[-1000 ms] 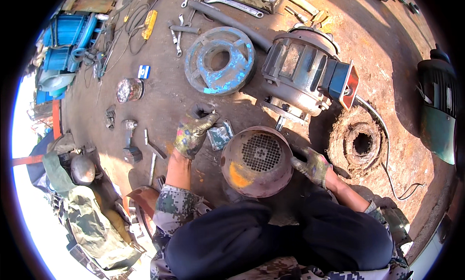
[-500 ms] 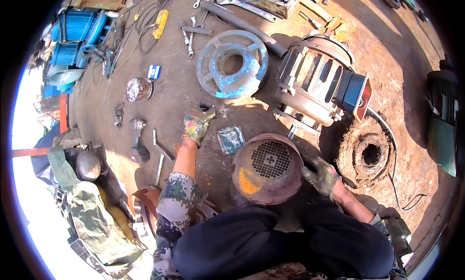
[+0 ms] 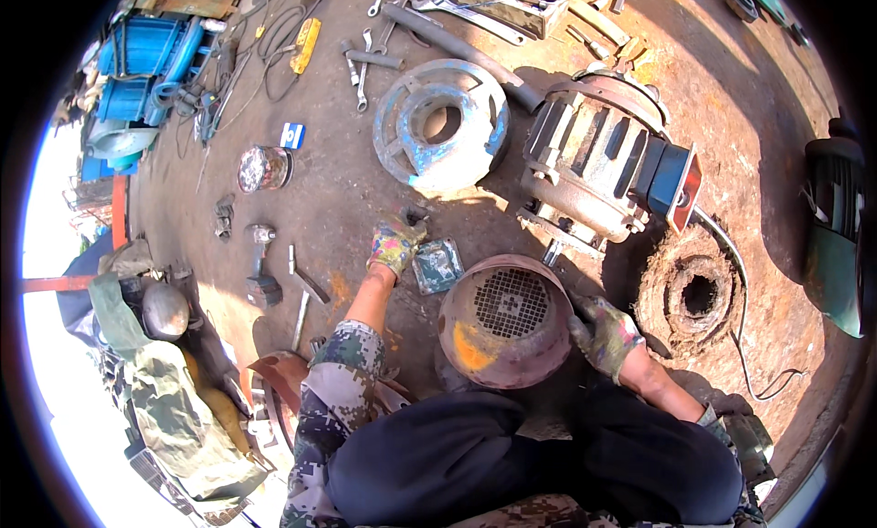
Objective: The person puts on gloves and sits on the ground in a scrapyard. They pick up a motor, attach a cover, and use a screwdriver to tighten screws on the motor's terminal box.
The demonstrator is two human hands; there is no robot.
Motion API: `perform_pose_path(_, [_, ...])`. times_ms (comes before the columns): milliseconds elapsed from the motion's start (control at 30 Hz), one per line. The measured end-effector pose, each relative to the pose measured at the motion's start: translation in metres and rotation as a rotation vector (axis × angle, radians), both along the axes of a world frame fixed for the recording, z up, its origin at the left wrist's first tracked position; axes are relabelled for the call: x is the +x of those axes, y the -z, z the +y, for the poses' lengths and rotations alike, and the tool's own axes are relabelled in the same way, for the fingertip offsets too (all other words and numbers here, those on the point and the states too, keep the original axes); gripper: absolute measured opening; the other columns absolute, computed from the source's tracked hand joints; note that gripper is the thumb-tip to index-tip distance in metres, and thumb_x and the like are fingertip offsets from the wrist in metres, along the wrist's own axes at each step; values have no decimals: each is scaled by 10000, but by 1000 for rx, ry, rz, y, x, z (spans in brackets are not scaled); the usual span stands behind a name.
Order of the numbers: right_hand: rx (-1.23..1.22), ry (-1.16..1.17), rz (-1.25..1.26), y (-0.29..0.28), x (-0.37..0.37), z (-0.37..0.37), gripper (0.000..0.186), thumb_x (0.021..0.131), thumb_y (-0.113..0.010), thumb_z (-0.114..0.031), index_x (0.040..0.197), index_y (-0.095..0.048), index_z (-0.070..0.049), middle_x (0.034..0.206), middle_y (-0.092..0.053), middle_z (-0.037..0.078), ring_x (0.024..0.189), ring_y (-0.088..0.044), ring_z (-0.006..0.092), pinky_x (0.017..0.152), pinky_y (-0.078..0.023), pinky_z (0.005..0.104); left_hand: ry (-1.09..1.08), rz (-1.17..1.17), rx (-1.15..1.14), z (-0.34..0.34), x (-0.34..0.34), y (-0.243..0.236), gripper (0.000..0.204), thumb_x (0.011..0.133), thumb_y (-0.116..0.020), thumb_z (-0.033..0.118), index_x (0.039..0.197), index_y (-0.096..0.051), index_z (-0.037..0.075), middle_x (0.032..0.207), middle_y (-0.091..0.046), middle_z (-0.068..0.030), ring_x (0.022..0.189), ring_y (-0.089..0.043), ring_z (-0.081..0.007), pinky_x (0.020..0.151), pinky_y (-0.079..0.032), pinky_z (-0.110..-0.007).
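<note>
My gloved left hand (image 3: 396,243) hovers over the ground with its fingers closed around a small dark piece (image 3: 417,216), too unclear to name. Just to its right lies a square green cover plate (image 3: 438,267) with holes at its corners. A rusty round fan cover (image 3: 475,368), its grille at the bottom and an orange patch inside, stands open end up in front of my knees. My gloved right hand (image 3: 610,338) grips the right side of this fan cover; some of its fingers are hidden in shadow.
An electric motor (image 3: 585,153) lies ahead right, beside a blue-painted ring flange (image 3: 397,149). A dirty round part (image 3: 656,286) and cable sit at right. Further left are an impact wrench (image 3: 262,254), a hammer (image 3: 312,287), a tin (image 3: 263,169) and spanners (image 3: 364,80).
My left hand has moved right and slightly nearer with the dark piece, close to the green plate. My right hand stays at the fan cover.
</note>
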State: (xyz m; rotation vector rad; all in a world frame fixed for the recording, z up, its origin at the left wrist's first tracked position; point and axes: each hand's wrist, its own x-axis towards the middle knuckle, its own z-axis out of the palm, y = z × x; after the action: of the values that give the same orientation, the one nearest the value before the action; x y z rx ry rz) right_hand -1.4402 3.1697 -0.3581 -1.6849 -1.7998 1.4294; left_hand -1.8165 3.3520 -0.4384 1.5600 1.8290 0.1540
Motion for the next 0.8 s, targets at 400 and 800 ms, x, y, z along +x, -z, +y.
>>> perform_pose_path(400, [-194,160,-100,54,5,-18,515,1067,-576,-437,1280,-672,21,1174,-718,267,1116,-696,393,943,-533,443,-94,-192,-91,-76,14,-37,438,1068,-615,361,1376,-643,50,1169,-739,-128,1032,-708,-218,911,-563,-362])
perform_pose_path(800, [-490,89,34,59,8,-25,877,987,-533,-692,1494,-510,23,1463,-581,278,1404,-523,417,1143,-431,464,235,8,-163,-134,38,-71,403,1028,-657,301,1393,-668,131,997,-761,-125,884,-739,-267,794,-566,-434])
